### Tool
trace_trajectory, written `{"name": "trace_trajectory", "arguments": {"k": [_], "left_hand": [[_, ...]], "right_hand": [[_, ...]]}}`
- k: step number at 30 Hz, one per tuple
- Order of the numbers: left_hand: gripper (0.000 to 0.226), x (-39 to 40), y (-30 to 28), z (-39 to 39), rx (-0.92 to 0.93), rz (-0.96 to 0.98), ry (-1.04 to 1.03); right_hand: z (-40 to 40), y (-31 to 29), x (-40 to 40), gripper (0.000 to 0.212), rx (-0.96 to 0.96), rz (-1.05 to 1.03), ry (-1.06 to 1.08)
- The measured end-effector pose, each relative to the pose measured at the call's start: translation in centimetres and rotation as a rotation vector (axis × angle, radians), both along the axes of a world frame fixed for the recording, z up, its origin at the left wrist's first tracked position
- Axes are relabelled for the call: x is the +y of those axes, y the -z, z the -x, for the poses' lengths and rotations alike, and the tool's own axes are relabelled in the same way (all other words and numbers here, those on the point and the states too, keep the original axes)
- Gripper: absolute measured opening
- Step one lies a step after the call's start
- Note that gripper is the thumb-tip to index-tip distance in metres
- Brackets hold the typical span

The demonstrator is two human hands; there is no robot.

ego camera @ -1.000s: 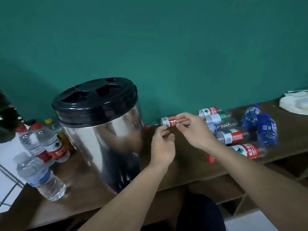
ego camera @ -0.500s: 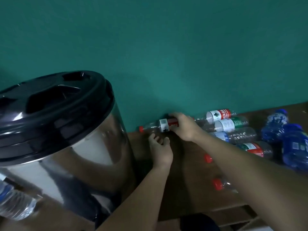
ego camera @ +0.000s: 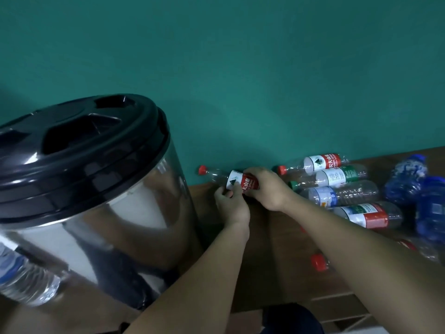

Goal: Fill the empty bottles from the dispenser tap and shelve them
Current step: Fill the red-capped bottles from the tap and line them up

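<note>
Both of your hands are gripping one empty bottle [ego camera: 234, 180], so you are working the pick-up step, ahead of any filling. Landmark for all positions: the steel dispenser [ego camera: 96, 201] with its black lid [ego camera: 79, 138].

- Dispenser is standing on the wooden counter [ego camera: 277, 261]; its tap is not showing from this angle.
- Spare empties [ego camera: 337, 179] are lying on their sides well to the right of the dispenser, against the green wall [ego camera: 240, 68]. One filled bottle [ego camera: 26, 280] is lying just left of the dispenser's base.
- Held bottle is lying horizontal just right of the dispenser, its red cap [ego camera: 202, 169] pointing toward the dispenser and seemingly screwed on.
- Your right hand [ego camera: 266, 189] is wrapping the red label from above; your left hand [ego camera: 231, 203] is pinching the white end of the label from below.

Judgement: the next move is calling for uncapping, turning the bottle upright, and bringing its mouth down to the tap at the dispenser's front.
</note>
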State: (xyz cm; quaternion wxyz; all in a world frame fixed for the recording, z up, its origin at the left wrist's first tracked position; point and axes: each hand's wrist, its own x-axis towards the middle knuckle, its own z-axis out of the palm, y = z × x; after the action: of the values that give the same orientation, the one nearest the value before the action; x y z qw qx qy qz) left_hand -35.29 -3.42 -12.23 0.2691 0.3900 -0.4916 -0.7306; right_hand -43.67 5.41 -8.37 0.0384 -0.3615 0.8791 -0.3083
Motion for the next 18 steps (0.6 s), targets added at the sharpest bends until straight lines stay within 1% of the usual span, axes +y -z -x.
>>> {"name": "trace_trajectory", "arguments": {"k": [3,5,7,9,10,13,18], "left_hand": [[0.064,0.8,-0.7,-1.7,0.036,0.043,0.033],[0.064,1.4,-1.1,-3.0,0.062,0.056,0.057],[0.059,2.1,-1.5,-4.5,0.074,0.066,0.091],[0.051,2.8,-1.8,-6.5,0.071,0.101,0.123],[0.048,3.2,-1.7,-7.7,0.076,0.120,0.135],[0.045,4.6,-1.7,-11.6,0.135,0.191,0.188],[0.055,6.8,-2.1,-18.9,0.208,0.352,0.366]], "right_hand": [[-2.3,-0.6,1.9,0.050,-0.101,0.104,0.028],[-4.2,-0.7,3.3,0.043,-0.218,0.178,0.003],[-6.3,-1.3,4.5,0.032,-0.346,0.277,-0.008],[-8.4,-2.5,5.5,0.023,-0.388,0.336,0.007],[-9.5,-3.2,6.0,0.022,-0.386,0.343,0.015],[-12.4,-5.0,6.7,0.031,-0.355,0.371,0.038],[-18.3,-7.4,7.4,0.074,-0.336,0.280,0.056]]}}
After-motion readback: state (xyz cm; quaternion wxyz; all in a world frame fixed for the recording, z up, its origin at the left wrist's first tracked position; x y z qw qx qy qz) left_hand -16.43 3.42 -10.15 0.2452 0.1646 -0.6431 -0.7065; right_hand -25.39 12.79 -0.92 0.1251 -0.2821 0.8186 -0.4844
